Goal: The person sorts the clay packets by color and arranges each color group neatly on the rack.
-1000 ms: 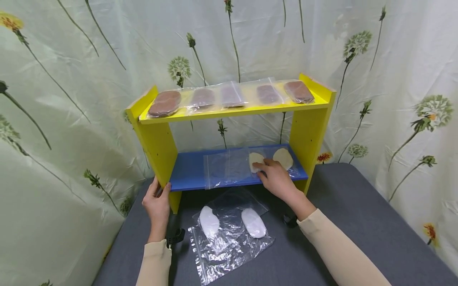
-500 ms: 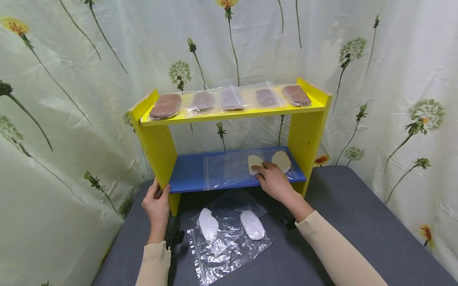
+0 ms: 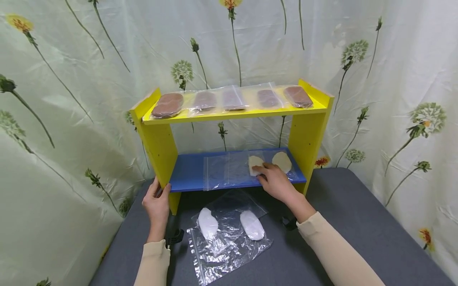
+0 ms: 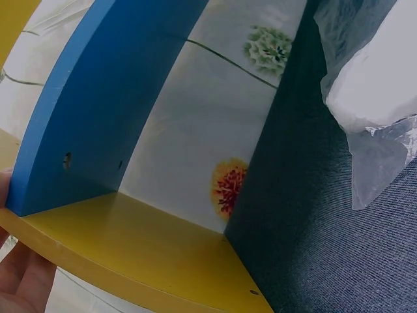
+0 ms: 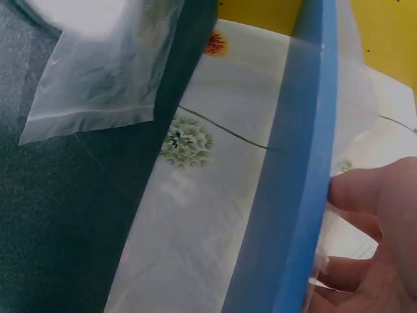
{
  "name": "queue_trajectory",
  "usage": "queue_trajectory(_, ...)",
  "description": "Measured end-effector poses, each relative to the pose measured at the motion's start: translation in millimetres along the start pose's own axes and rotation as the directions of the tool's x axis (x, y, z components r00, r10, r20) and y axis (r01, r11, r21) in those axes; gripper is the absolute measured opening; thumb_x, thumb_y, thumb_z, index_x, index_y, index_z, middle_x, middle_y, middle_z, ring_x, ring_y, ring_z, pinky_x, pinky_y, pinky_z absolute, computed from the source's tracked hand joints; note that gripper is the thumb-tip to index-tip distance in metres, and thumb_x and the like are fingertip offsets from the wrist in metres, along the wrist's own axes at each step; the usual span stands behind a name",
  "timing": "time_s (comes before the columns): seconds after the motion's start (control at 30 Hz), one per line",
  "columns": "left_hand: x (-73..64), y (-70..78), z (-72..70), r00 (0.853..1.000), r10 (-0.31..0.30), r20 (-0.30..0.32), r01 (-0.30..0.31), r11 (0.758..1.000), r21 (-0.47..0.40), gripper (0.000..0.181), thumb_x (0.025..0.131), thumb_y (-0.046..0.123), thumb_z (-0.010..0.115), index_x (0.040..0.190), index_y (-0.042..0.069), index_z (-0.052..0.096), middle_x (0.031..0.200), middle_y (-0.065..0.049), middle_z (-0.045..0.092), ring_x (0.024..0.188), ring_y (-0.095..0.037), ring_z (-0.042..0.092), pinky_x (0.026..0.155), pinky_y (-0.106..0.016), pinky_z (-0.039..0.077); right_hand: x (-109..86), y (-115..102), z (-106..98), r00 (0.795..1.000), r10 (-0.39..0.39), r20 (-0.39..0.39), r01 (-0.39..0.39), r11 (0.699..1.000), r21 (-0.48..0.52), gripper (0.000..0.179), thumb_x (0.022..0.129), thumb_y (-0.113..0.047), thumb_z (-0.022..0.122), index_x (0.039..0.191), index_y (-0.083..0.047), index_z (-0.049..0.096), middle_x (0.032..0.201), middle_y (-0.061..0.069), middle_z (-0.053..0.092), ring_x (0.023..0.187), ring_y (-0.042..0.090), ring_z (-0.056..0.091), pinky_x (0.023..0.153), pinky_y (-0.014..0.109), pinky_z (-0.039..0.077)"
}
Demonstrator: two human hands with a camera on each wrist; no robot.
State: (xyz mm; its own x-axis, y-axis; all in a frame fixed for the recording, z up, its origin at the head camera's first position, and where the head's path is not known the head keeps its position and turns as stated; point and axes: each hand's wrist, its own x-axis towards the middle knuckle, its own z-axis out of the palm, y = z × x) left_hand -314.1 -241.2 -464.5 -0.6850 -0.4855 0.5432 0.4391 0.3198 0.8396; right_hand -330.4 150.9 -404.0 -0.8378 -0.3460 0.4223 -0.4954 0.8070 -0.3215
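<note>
A small shelf unit with yellow sides (image 3: pixel 157 155) and a blue lower board (image 3: pixel 189 171) stands on the dark cloth. My left hand (image 3: pixel 156 200) grips its left side panel near the board's front corner, thumb on the near side. On the blue board, my right hand (image 3: pixel 277 180) holds a flat cream-coloured piece (image 3: pixel 255 165) in a clear zip bag (image 3: pixel 218 171), fingers on the piece and thumb at the board's front edge. The right wrist view shows this thumb (image 5: pixel 355 189) against the blue edge. A second bagged cream piece (image 3: pixel 282 161) lies just right of it.
Several bagged reddish-brown slabs (image 3: pixel 168 105) lie in a row on the yellow top shelf (image 3: pixel 229 114). In front of the unit, two white oval pieces in clear zip bags (image 3: pixel 252 225) rest on the dark cloth (image 3: pixel 304 258). A flower-print curtain (image 3: pixel 393 99) hangs behind.
The head view shifts slightly. Both hands keep their places, the left on the side panel and the right on the bagged cream piece.
</note>
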Motion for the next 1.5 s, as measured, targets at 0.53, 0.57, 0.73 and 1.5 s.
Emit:
queue_trajectory(0.53, 2.0, -5.6, -0.8, 1.0, 0.015, 0.003, -0.015, 1.0, 0.009, 0.053, 0.091, 0.015, 0.075, 0.139, 0.034, 0.061, 0.127, -0.002, 0.068, 0.113, -0.021, 0.066, 0.09, -0.026, 0.054, -40.5, -24, -10, 0.969, -0.105, -0.223, 0.123, 0.99, 0.067, 0.04, 0.092, -0.011, 0.073, 0.132, -0.012, 0.068, 0.13, 0.017, 0.061, 0.117, 0.037, 0.057, 0.096, 0.057, 0.048)
queue_trajectory(0.57, 1.7, -5.5, -0.8, 1.0, 0.011, 0.003, -0.011, 1.0, 0.011, 0.053, 0.091, 0.015, 0.076, 0.139, 0.034, 0.061, 0.127, -0.002, 0.068, 0.114, -0.021, 0.066, 0.091, -0.028, 0.054, -44.3, -26, -9, 0.969, -0.103, -0.224, 0.123, 0.989, 0.078, 0.04, 0.092, -0.011, 0.073, 0.132, -0.012, 0.068, 0.129, 0.016, 0.061, 0.117, 0.036, 0.057, 0.096, 0.056, 0.049)
queue_trajectory(0.73, 0.0, -2.8, -0.8, 1.0, 0.001, 0.008, -0.001, 1.0, 0.025, 0.054, 0.091, 0.012, 0.076, 0.14, 0.03, 0.06, 0.127, -0.003, 0.067, 0.116, -0.022, 0.065, 0.093, -0.036, 0.054, -61.3, -32, -3, 0.973, -0.084, -0.216, 0.11, 0.988, 0.108, 0.041, 0.092, -0.013, 0.074, 0.133, -0.016, 0.068, 0.127, 0.008, 0.062, 0.114, 0.03, 0.058, 0.092, 0.051, 0.051)
queue_trajectory(1.5, 1.1, -2.9, 0.7, 1.0, 0.013, -0.006, -0.013, 1.0, 0.005, 0.053, 0.091, 0.015, 0.076, 0.138, 0.037, 0.061, 0.128, 0.002, 0.067, 0.114, -0.019, 0.065, 0.09, -0.025, 0.053, -70.1, -91, 67, 0.984, -0.092, 0.156, 0.057, 0.975, 0.216, 0.051, 0.097, -0.026, 0.069, 0.146, -0.024, 0.055, 0.13, 0.0, 0.06, 0.117, 0.021, 0.057, 0.091, 0.046, 0.052)
